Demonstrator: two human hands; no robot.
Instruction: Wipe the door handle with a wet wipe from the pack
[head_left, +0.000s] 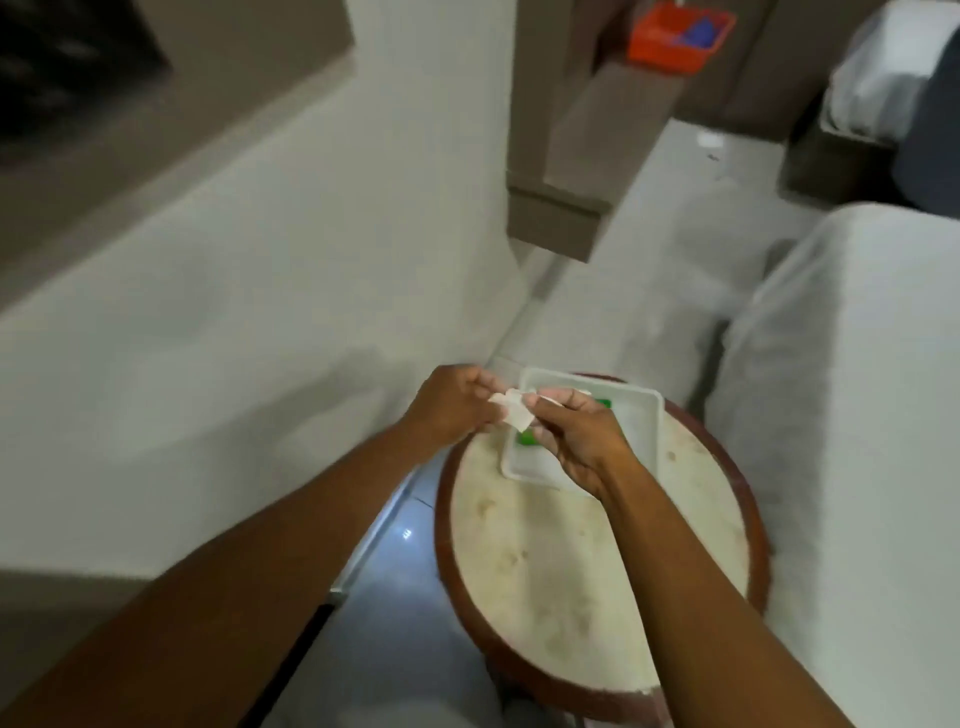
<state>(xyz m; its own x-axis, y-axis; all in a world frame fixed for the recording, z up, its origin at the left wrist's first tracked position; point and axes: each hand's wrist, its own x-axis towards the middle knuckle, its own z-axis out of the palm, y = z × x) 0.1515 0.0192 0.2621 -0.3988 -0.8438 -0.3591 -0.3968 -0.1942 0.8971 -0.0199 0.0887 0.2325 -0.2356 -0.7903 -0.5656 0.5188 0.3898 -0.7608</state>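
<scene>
A small white wet wipe is pinched between both hands, just above the left edge of a white tray. My left hand grips its left end and my right hand grips its right end. Under my right hand a green pack lies in the tray, mostly hidden. The tray sits at the far side of a round table with a pale top and a brown rim. No door handle is in view.
A white wall runs along the left. A white-covered bed or seat stands at the right. A brown cabinet and an orange basket are farther back. Glossy floor tiles lie left of the table.
</scene>
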